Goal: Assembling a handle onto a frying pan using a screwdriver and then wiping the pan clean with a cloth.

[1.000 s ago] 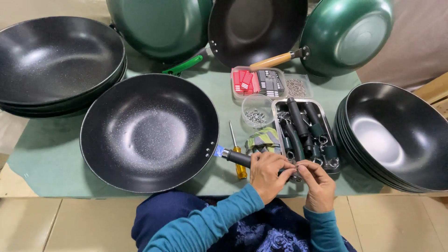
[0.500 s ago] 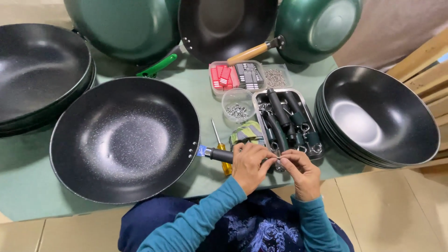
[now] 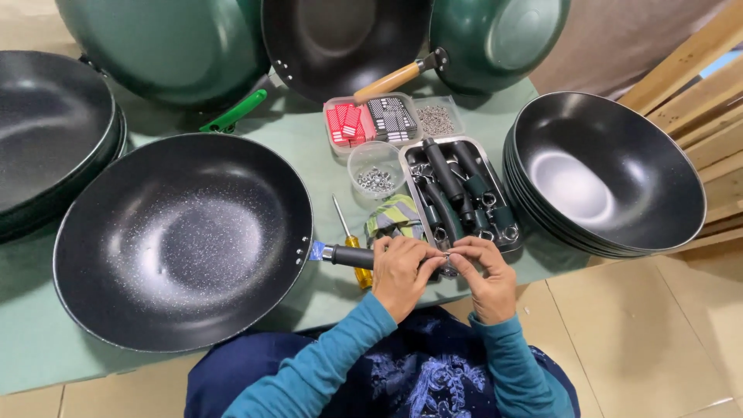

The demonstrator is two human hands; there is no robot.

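Observation:
A big black speckled wok (image 3: 182,236) lies on the green table in front of me, its dark handle (image 3: 348,255) sticking out to the right. My left hand (image 3: 401,272) grips the end of that handle. My right hand (image 3: 484,272) meets it at the handle's tip, with the fingertips of both hands pinched on a small metal ring. The handle's far end is hidden under my hands. A yellow-handled screwdriver (image 3: 350,241) lies under the handle.
A metal tray (image 3: 507,203) of black handles stands just beyond my hands, with a clear cup of small metal parts (image 3: 376,170) and a clear box of red and black pieces (image 3: 371,121). Black wok stacks stand right (image 3: 607,174) and left (image 3: 50,147); green woks (image 3: 166,46) stand behind.
The view has shifted, so everything sits further left and lower in the frame. Both hands stay together at the handle's end, with little change in their grip.

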